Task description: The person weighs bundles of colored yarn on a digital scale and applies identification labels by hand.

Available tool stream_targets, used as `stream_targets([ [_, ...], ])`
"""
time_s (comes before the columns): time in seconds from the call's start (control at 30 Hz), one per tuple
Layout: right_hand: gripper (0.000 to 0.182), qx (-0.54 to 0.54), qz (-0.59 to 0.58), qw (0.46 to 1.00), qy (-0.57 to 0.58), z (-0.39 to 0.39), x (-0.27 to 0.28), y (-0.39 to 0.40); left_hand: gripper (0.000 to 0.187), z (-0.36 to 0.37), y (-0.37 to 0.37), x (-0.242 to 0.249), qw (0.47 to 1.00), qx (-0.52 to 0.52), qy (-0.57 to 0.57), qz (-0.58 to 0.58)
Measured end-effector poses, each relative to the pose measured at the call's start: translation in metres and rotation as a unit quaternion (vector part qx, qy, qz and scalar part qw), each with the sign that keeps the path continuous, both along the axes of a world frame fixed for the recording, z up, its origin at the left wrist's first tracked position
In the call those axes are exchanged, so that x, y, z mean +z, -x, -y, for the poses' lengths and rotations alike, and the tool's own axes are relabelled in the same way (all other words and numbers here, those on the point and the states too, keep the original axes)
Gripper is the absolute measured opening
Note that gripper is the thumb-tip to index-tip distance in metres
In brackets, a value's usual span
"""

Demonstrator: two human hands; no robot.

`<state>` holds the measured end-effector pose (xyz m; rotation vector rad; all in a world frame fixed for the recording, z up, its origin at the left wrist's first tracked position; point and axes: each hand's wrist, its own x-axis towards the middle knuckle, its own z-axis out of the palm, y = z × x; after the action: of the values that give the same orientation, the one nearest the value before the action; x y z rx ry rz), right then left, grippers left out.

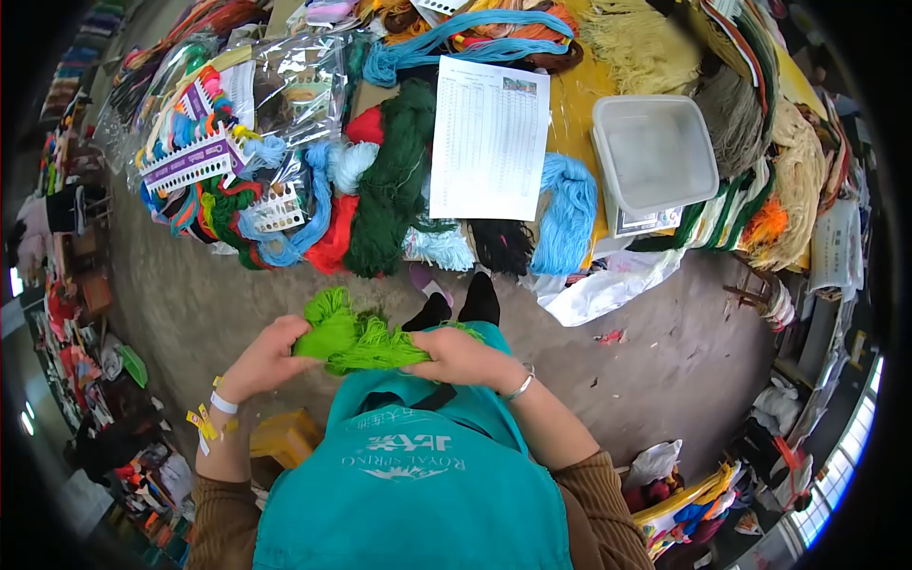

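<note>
A bright green skein of thread (366,344) stretches between my hands in front of the teal apron (408,503). My left hand (271,356) grips its left end, where the strands bunch into a loop. Closed on the other end is my right hand (465,359), with a few strands showing beyond the fingers. Beyond the hands, on the table, lie a dark green skein (399,180), a light blue skein (567,214) and a black skein (502,245). A printed sheet (489,141) rests on top of the threads.
A clear plastic tub (655,157) stands at the table's right. Thread cards (195,161) and plastic bags lie at the left. White plastic (608,290) hangs over the front edge. A cardboard box (285,437) sits by my left arm, and a filled yellow-rimmed container (689,508) stands at lower right.
</note>
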<state>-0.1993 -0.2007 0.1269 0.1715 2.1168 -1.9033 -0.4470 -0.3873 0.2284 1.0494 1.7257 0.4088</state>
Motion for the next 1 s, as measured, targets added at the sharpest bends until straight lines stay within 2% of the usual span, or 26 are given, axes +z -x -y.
stream_targets([
  [0.03, 0.036, -0.01, -0.004, 1.0, 0.024, -0.002, 0.003, 0.0, 0.028, 0.0, 0.0, 0.0, 1.0, -0.002, 0.002, 0.0],
  [0.1, 0.036, -0.016, -0.004, 1.0, 0.026, -0.002, 0.004, -0.001, 0.029, -0.002, 0.001, 0.001, 0.973, 0.16, 0.08, 0.147],
  [0.23, 0.03, -0.045, -0.02, 0.999, 0.008, -0.003, 0.005, -0.008, 0.029, 0.004, 0.01, -0.006, 0.964, 0.197, 0.067, 0.166],
  [0.3, 0.03, -0.059, -0.023, 0.998, -0.005, -0.004, -0.006, -0.02, 0.028, 0.012, 0.024, -0.007, 0.962, 0.245, 0.052, 0.11],
  [0.37, 0.035, -0.088, 0.025, 0.989, -0.12, -0.008, -0.029, -0.045, 0.026, 0.025, 0.041, -0.005, 0.937, 0.326, -0.013, 0.122],
  [0.4, 0.036, -0.091, 0.073, 0.987, -0.114, -0.017, -0.025, -0.052, 0.026, 0.027, 0.047, 0.001, 0.922, 0.364, -0.029, 0.132],
  [0.43, 0.036, -0.095, 0.121, 0.982, -0.106, -0.026, -0.022, -0.059, 0.027, 0.034, 0.05, 0.002, 0.891, 0.403, -0.061, 0.201],
  [0.5, 0.036, -0.118, 0.099, 0.981, -0.118, -0.024, -0.046, -0.075, 0.027, 0.037, 0.041, 0.007, 0.891, 0.398, -0.071, 0.207],
  [0.57, 0.039, -0.157, 0.112, 0.978, -0.08, -0.024, -0.061, -0.082, 0.027, 0.04, 0.025, 0.011, 0.902, 0.382, -0.079, 0.185],
  [0.7, 0.044, -0.114, 0.153, 0.974, -0.119, -0.024, -0.083, -0.095, 0.024, 0.038, -0.021, 0.031, 0.924, 0.349, -0.069, 0.14],
  [0.77, 0.055, -0.119, 0.052, 0.963, -0.236, -0.017, -0.106, -0.11, 0.023, 0.029, -0.053, 0.045, 0.931, 0.334, -0.054, 0.136],
  [0.8, 0.055, -0.117, 0.049, 0.963, -0.236, -0.02, -0.094, -0.109, 0.022, 0.025, -0.066, 0.047, 0.954, 0.276, -0.065, 0.102],
  [0.87, 0.067, -0.09, 0.113, 0.951, -0.273, -0.024, -0.066, -0.107, 0.022, 0.018, -0.091, 0.048, 0.983, 0.162, -0.079, 0.04],
  [0.93, 0.072, -0.14, -0.035, 0.974, -0.172, -0.028, -0.048, -0.104, 0.024, -0.009, -0.123, 0.048, 0.979, 0.044, -0.18, -0.082],
  [1.0, 0.085, -0.153, -0.113, 0.979, -0.077, -0.028, 0.004, -0.092, 0.022, -0.027, -0.15, 0.044, 0.972, 0.018, -0.205, -0.116],
])
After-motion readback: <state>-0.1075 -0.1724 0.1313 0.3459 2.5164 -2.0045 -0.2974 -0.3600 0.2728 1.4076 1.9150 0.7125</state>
